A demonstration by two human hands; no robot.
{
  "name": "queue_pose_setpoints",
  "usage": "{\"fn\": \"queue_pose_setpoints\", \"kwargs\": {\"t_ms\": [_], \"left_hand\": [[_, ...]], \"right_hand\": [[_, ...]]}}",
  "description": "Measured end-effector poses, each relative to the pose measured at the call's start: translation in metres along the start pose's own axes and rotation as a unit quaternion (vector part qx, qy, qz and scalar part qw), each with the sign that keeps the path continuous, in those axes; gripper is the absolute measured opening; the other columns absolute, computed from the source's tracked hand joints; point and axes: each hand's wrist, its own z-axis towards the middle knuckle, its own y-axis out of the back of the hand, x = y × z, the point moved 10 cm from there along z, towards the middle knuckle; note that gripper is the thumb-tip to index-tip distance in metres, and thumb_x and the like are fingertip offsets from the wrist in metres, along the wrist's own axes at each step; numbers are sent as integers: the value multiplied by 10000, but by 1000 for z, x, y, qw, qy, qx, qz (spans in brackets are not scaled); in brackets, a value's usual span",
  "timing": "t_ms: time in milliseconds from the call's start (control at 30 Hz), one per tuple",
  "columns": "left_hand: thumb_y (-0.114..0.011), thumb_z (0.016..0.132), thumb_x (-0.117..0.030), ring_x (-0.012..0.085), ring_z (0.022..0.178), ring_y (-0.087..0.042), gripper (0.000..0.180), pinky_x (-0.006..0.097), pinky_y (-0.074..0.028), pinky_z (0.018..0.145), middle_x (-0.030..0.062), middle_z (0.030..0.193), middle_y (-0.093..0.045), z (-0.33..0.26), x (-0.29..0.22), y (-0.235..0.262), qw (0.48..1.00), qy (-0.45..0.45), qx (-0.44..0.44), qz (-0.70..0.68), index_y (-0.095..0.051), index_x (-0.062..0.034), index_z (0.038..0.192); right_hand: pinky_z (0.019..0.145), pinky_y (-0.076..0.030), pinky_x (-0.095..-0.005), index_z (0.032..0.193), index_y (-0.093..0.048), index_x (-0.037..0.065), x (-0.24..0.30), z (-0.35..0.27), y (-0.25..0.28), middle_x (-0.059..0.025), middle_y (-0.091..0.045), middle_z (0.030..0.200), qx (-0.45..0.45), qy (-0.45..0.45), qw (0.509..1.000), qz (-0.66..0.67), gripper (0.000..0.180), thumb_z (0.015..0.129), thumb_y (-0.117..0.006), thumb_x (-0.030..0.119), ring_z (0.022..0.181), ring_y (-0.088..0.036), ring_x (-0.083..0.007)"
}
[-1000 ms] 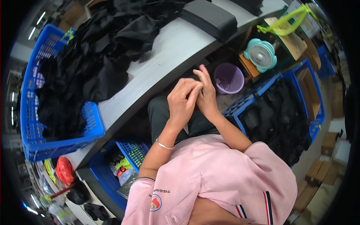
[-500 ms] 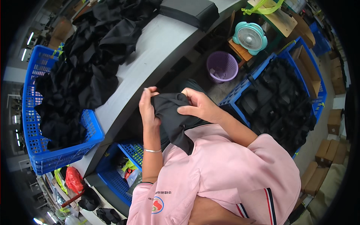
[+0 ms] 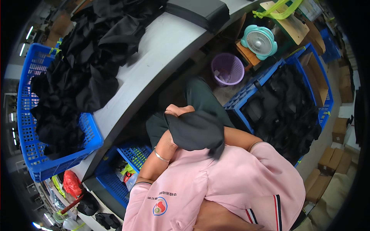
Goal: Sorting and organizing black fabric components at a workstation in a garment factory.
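Note:
A piece of black cloth (image 3: pixel 196 131) is bunched up in front of my chest, above my lap, with its right end blurred by motion. My left hand (image 3: pixel 169 141) comes up at the cloth's left side, a silver bangle at the wrist, and grips the cloth. Curled fingers (image 3: pixel 179 110) show at the cloth's far edge; which hand they belong to I cannot make out. My right forearm (image 3: pixel 239 138) runs in behind the cloth from the right, and the cloth covers that hand.
On the left, a blue basket (image 3: pixel 61 167) and the grey table (image 3: pixel 135 73) bear heaped black cloth (image 3: pixel 92 73). A black stack (image 3: pixel 196 13) sits at the table's far end. To the right stand a purple bin (image 3: pixel 227 69), a teal fan (image 3: pixel 259 42) and another black-filled basket (image 3: pixel 250 94).
The cloth has turned and spread over to the right, covering my right hand, which was pinching it in plain sight. My left hand has moved nearer to my chest.

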Motion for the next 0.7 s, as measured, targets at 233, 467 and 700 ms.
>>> {"fn": "queue_pose_setpoints", "kwargs": {"t_ms": [233,467,700], "left_hand": [[-630,898,-23,171,1030,-603,342,269,-494,885,74,1153,-641,53,-41,39,998,-29,0,-56,-598,29,1234],[-624,910,-38,186,1051,-596,362,285,-487,902,90,1176,-633,64,-126,95,984,-127,-120,43,-579,37,1262],[-617,923,-53,200,1071,-588,383,301,-481,920,106,1198,-625,53,-199,112,930,-214,-241,175,-559,45,1289]], "right_hand": [[816,-531,-382,1173,-631,108,-41,51,-17,-165,-685,1015,-81,44,995,30,265,921,-630,189,962,-675,-334],[1000,-468,-426,1243,-625,75,-55,75,-18,-216,-694,1114,195,-159,962,111,415,902,-667,308,1120,-635,-366],[806,-530,-447,1092,-664,31,-49,96,7,-212,-695,1044,186,-205,961,-28,311,919,-656,290,977,-666,-404]]}}
